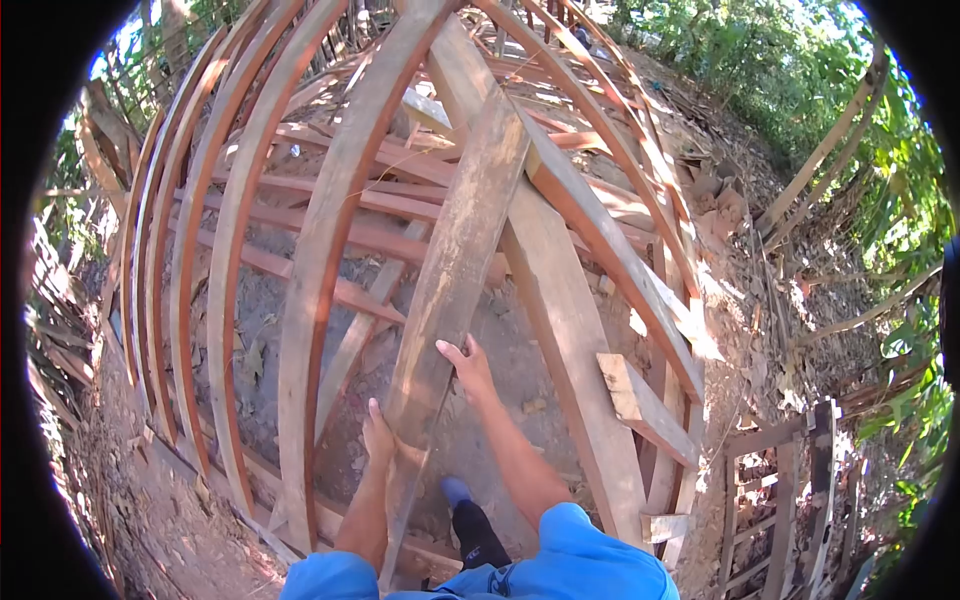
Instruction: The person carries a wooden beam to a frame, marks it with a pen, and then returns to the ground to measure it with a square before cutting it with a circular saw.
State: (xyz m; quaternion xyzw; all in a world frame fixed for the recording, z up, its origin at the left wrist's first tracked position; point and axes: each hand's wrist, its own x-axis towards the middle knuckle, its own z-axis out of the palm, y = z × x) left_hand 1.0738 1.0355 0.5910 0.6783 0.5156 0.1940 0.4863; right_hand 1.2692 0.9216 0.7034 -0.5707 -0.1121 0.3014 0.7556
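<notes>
A wide, weathered wooden plank (pixel 465 220) slants up from beside my legs to the timbers at the top of the frame. On its left edge is my left hand (pixel 378 436), thumb up, its other fingers mostly hidden. Higher up, my right hand (pixel 468 366) grips the right edge with the thumb raised and the fingers behind the wood. The plank's upper end overlaps a broad beam (pixel 570 310) and a reddish-sided board (pixel 610 255). A short wood block (pixel 645 408) sticks out beside the broad beam.
Several long timber ribs (pixel 325 210) stand bowed in this wide view at the left. Reddish crosspieces (pixel 400 205) run behind the plank. My foot (pixel 456 490) is on the dirt between timbers. A slatted wooden frame (pixel 780 510) stands lower right, near branches (pixel 830 150).
</notes>
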